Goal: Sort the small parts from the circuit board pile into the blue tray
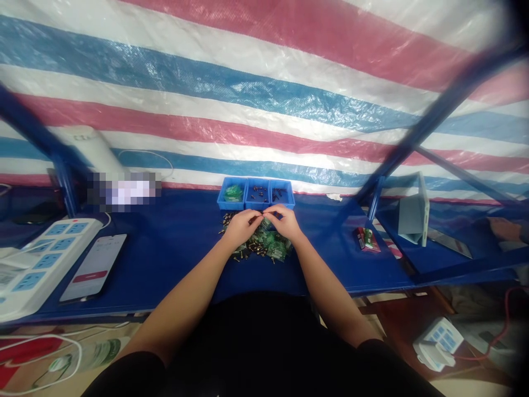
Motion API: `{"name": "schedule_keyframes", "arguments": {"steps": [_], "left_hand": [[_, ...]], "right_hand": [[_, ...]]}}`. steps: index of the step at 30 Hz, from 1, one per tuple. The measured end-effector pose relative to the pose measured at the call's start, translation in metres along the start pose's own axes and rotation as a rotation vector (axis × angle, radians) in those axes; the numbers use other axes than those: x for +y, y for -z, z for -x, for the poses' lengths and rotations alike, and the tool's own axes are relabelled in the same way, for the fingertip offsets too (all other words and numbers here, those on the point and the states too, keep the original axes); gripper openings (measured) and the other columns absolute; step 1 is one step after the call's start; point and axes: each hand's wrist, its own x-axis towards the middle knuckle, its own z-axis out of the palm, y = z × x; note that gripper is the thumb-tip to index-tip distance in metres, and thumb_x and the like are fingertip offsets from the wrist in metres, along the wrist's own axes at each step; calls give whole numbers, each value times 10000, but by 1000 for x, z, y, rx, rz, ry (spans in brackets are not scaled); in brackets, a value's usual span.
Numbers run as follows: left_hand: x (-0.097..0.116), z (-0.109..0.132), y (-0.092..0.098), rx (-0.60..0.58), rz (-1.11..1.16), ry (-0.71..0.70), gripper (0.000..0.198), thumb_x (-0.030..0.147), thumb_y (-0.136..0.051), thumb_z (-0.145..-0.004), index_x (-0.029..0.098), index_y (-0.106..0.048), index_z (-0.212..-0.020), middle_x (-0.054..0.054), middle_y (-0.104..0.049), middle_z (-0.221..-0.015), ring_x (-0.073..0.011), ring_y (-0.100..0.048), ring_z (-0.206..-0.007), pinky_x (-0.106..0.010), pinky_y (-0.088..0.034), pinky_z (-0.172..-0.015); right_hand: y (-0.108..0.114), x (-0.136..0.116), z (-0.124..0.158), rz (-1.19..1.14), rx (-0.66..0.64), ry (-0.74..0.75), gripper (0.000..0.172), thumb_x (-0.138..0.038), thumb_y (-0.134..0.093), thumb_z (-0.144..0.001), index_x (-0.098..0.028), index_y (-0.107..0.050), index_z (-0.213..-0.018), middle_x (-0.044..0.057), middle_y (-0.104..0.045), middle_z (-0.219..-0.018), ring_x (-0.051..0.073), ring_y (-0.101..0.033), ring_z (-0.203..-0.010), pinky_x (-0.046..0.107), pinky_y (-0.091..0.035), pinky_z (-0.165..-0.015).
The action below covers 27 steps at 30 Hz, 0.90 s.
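My left hand (pixel 240 228) and my right hand (pixel 286 223) meet at the fingertips over the table. Thumb and fingers are pinched on both sides, and whatever sits between them is too small to make out. Under my hands lies a mixed pile of small parts: brass-and-dark metal pieces (pixel 244 252) to the left, clear green pieces (pixel 278 246) to the right. Just beyond stand three joined blue bins. Green pieces fill part of the left bin (pixel 225 205); small dark parts lie scattered in the middle bin (pixel 257 205) and the right bin (pixel 285 203).
On the blue table (pixel 173 237) at left are a phone (pixel 96 267) and a large power strip (pixel 52 259). A small red-green packet (pixel 367 239) lies at right, near a propped tablet (pixel 415 212). Blue frame bars (pixel 397 160) flank the table. Another person's hand (pixel 505 229) shows far right.
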Motion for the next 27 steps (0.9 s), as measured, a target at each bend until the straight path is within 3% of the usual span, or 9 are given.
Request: {"name": "schedule_keyframes", "arguments": {"steps": [5, 8, 12, 18, 27], "left_hand": [[-1, 0, 2, 103, 27, 108, 249, 389, -481, -921, 202, -643, -955, -24, -681, -807, -145, -613, -696, -256, -472, -685], [-1, -1, 2, 158, 67, 152, 249, 387, -497, -910, 195, -640, -980, -18, -681, -813, -136, -618, -691, -248, -479, -689], [0, -1, 3, 175, 74, 169, 267, 402, -508, -898, 190, -643, -987, -19, -680, -802, -138, -616, -685, -247, -482, -683], [1, -1, 4, 145, 12, 185, 244, 397, -510, -897, 196, -646, -920, 20, -616, -655, -117, -556, -586, -231, -439, -621], [-2, 0, 0, 141, 29, 167, 235, 394, -525, -895, 197, -648, -934, 24, -628, -674, -109, -566, -596, -223, -439, -636]], "right_hand": [[-5, 6, -1, -35, 56, -126, 411, -411, -637, -824, -235, -643, -1196, 40, -716, -945, 169, -644, -802, 286, -510, -701], [-6, 14, -4, -115, 65, -251, 368, -443, -644, -798, -186, -693, -1057, 53, -725, -886, 174, -656, -771, 295, -531, -716], [-9, 20, -5, -186, 73, -290, 328, -480, -645, -780, -168, -704, -861, 62, -726, -861, 184, -661, -759, 301, -539, -720], [-14, 21, -3, -131, 93, -248, 329, -486, -604, -809, -173, -685, -865, 43, -698, -788, 163, -623, -679, 279, -515, -644], [-14, 19, -1, -32, 106, -213, 292, -451, -540, -855, -183, -651, -889, 34, -670, -806, 162, -596, -708, 278, -495, -695]]}}
